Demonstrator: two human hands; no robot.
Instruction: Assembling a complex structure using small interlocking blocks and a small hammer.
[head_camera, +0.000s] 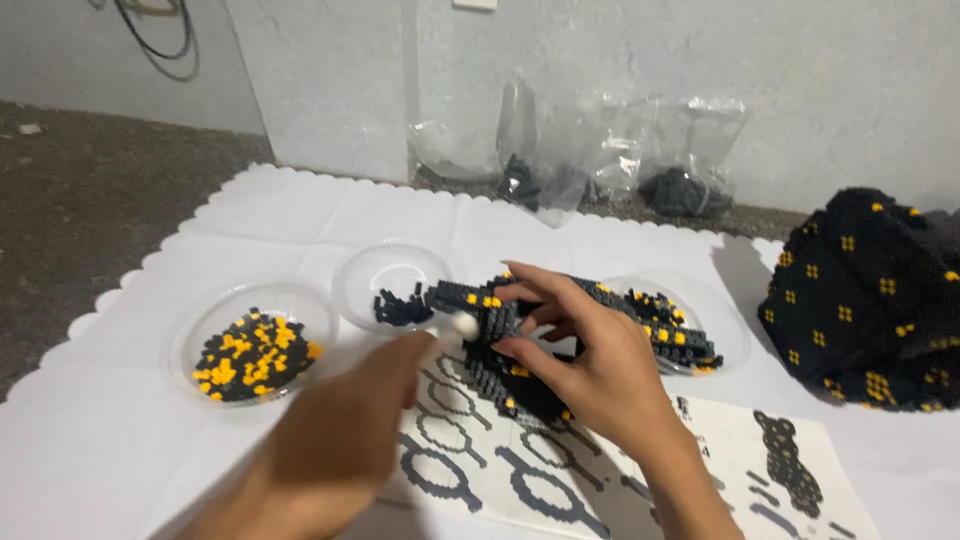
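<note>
While my right hand (585, 350) curls its fingers around the black-and-yellow brick model (500, 345) resting on the printed instruction sheet (560, 480), much of that model stays hidden under my palm. My left hand (345, 430) is motion-blurred, pinching a small white tool (462, 323) whose tip meets the model's left end, though I cannot make out its shape. Beside them sit a clear dish of black and yellow bricks (250, 350) and another of black bricks (395, 290); the large brick figure (870, 300) is cut off at right.
</note>
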